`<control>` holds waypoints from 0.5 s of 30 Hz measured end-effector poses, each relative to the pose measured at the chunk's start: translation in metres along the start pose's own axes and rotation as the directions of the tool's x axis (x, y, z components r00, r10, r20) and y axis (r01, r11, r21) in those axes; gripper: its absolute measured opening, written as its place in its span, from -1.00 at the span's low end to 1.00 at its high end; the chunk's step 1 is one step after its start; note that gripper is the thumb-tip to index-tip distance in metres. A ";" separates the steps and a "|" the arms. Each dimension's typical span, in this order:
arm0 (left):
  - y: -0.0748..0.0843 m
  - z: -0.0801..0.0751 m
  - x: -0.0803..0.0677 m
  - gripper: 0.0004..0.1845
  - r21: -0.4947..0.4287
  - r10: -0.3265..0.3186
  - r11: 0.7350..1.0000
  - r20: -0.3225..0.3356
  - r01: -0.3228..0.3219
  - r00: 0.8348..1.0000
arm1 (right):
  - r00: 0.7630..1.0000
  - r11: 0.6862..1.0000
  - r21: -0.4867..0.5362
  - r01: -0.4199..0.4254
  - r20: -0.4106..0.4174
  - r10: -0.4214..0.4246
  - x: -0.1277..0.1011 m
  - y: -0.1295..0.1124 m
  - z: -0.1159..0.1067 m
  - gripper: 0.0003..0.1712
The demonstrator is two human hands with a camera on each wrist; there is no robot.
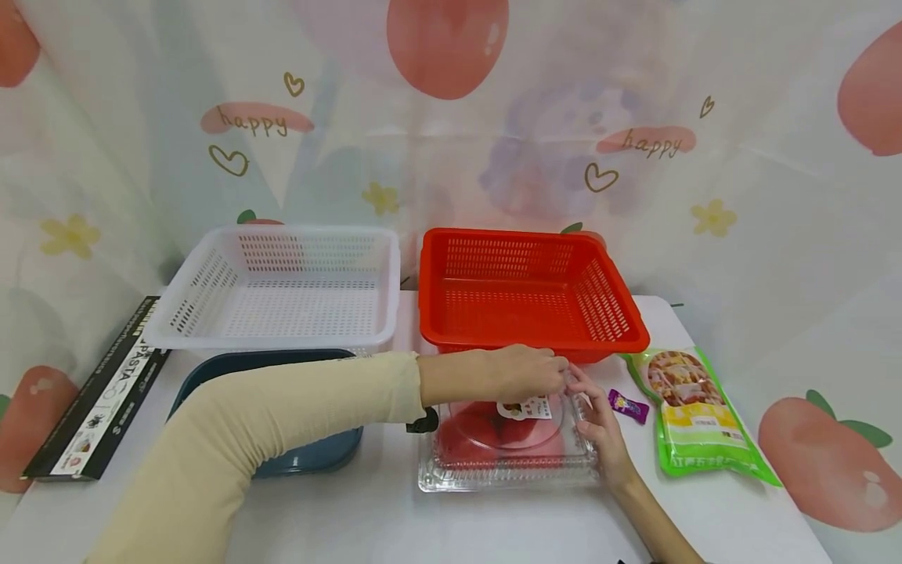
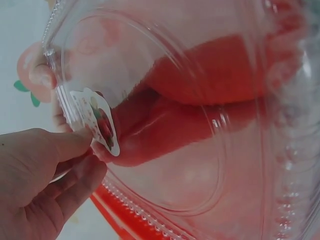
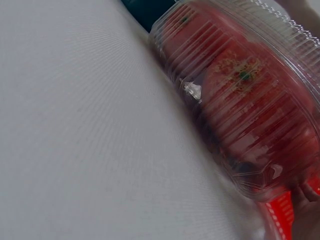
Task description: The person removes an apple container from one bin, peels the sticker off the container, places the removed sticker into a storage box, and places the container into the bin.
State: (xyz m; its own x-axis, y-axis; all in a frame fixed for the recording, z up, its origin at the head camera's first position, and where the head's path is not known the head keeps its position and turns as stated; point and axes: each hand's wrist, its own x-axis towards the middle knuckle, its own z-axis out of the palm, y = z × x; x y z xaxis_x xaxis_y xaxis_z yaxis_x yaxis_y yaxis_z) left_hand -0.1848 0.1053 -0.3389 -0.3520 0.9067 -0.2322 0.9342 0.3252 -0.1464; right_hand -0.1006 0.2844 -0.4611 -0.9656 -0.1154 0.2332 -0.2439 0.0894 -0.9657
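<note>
Two perforated baskets, one white, one red, one clear clamshell box, one green packet, one purple sweet

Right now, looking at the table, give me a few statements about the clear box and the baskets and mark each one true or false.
1. The clear clamshell box holds red produce. True.
2. The red basket is full of packets. False: nothing shows inside it.
3. Both hands touch the box: left hand, right hand. True.
4. The green snack bag lies inside the white basket. False: it lies on the table, right of the box.
</note>
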 end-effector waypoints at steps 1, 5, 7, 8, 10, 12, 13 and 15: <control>0.000 0.000 0.000 -0.58 0.009 0.002 1.000 -0.001 -0.002 1.000 | 1.000 1.000 0.000 -0.006 -0.004 0.006 0.000 0.000 0.000 -0.53; 0.000 0.001 0.001 -0.56 0.029 0.006 1.000 -0.012 -0.006 1.000 | 1.000 1.000 -0.005 -0.025 -0.015 0.025 0.000 -0.001 0.000 -0.52; 0.000 0.003 0.001 -0.57 0.029 0.012 1.000 -0.021 -0.011 1.000 | 0.999 1.000 -0.010 -0.029 -0.018 0.029 0.000 -0.001 0.000 -0.52; 0.000 0.003 0.000 -0.56 0.026 0.013 1.000 -0.026 -0.012 1.000 | 0.999 1.000 -0.012 -0.025 -0.019 0.025 0.000 -0.001 0.000 -0.52; -0.001 0.005 -0.001 -0.56 0.023 0.017 1.000 -0.038 -0.017 0.999 | 1.000 1.000 -0.013 -0.014 -0.017 0.014 0.000 0.000 0.000 -0.53; -0.001 0.006 -0.002 -0.56 0.027 0.023 0.999 -0.050 -0.022 0.998 | 1.000 1.000 -0.008 0.001 -0.014 -0.001 0.000 0.000 0.000 -0.53; -0.001 0.007 -0.003 -0.55 0.033 0.025 0.999 -0.055 -0.024 0.998 | 1.000 1.000 -0.006 0.009 -0.013 -0.009 0.000 0.001 0.000 -0.53; -0.002 0.008 -0.004 -0.55 0.046 0.031 0.999 -0.066 -0.028 0.997 | 1.000 1.000 -0.003 0.021 -0.007 -0.022 0.000 0.001 0.000 -0.53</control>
State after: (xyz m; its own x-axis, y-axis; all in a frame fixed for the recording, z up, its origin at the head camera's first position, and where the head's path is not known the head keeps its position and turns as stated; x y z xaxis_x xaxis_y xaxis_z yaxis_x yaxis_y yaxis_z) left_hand -0.1857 0.0990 -0.3454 -0.3186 0.9321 -0.1723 0.9400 0.2873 -0.1840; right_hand -0.1012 0.2845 -0.4624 -0.9607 -0.1104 0.2547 -0.2648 0.0895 -0.9601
